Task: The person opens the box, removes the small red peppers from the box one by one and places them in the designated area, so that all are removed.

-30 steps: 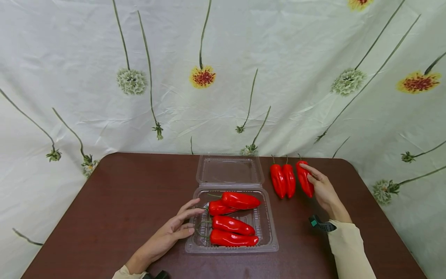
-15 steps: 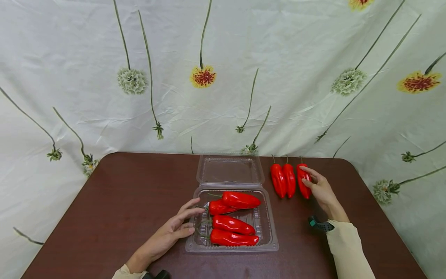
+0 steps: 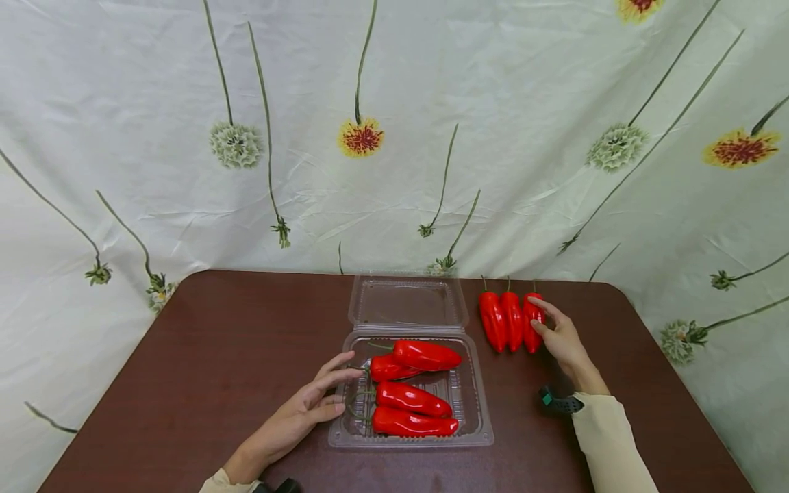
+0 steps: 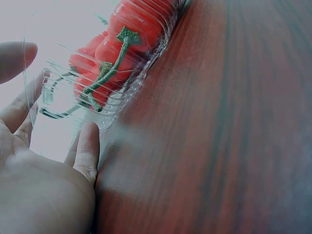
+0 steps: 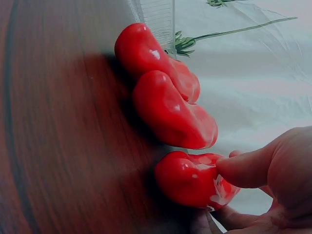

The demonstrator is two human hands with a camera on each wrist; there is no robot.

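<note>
in the head view, a clear plastic box (image 3: 410, 441) sits on a dark reddish-brown table (image 3: 216, 356), its lid (image 3: 407, 305) folded back beyond its far edge. inside the box lie four red peppers (image 3: 413, 398), all with their stems toward its left wall; the two farther ones overlap, one partly on top of the other, and the two nearer ones lie side by side. the left hand (image 3: 296, 414) is at the box's left edge, fingers loosely extended and gripping nothing. to the right of the box, level with the lid, two loose peppers (image 3: 502, 322) lie next to each other, stems pointing away from the person. just beyond them, farthest from the box, is the end pepper (image 3: 529, 323), pinched between the thumb and fingers of the right hand (image 3: 567, 346). a dark wristband (image 3: 559, 402) shows below that hand, at the cuff of a pale sleeve (image 3: 610, 438). behind the box hangs a white cloth (image 3: 493, 82) printed with flowers.

in the left wrist view, the left hand's fingers are spread near the box's stem end; glare washes out that side, so whether they touch the plastic is hard to tell.

in the right wrist view, the right hand's thumb presses the end pepper from one side with fingers opposite; the two loose peppers lie between it and the box side.
</note>
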